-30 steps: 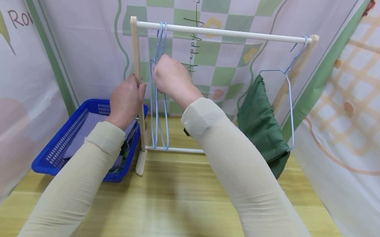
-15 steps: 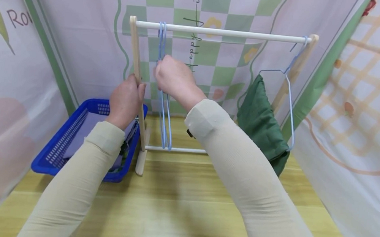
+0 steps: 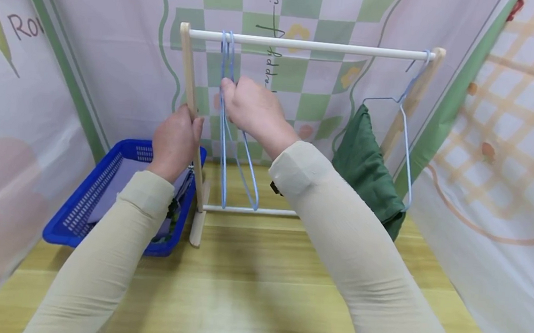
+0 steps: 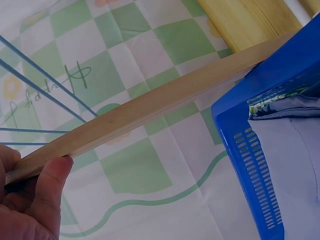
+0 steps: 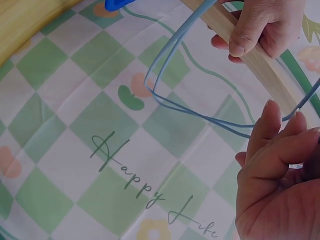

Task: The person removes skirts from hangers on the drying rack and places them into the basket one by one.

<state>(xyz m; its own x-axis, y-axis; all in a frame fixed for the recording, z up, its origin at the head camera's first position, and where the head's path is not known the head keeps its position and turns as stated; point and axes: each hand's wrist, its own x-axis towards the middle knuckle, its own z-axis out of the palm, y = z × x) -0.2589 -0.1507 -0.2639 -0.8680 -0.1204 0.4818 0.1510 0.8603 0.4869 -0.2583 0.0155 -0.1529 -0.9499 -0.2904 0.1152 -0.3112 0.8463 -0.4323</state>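
Observation:
A wooden-ended clothes rack with a white top rail [image 3: 327,47] stands ahead. My left hand [image 3: 174,144] grips its left post [image 3: 189,73], thumb along the near side; the left wrist view shows the thumb [image 4: 54,180] pressed on the wood. Two blue wire hangers [image 3: 223,173] hang by their hooks near the rail's left end. With curled fingers my right hand [image 3: 255,109] pinches hanger wire just below the hooks. In the right wrist view the blue wires [image 5: 172,107] run to those fingertips [image 5: 270,112]. The hangers' lower ends are spread apart.
Left of the rack a blue plastic basket [image 3: 67,233] holds folded light purple cloth [image 3: 117,187] and darker cloth. At the rail's right end, a blue hanger [image 3: 406,142] carries a dark green garment [image 3: 368,171]. Printed curtains surround the wooden surface [image 3: 234,303].
My right hand has shifted slightly right. The two hangers' lower ends have swung right and now stand wider apart. My left hand has stayed on the post.

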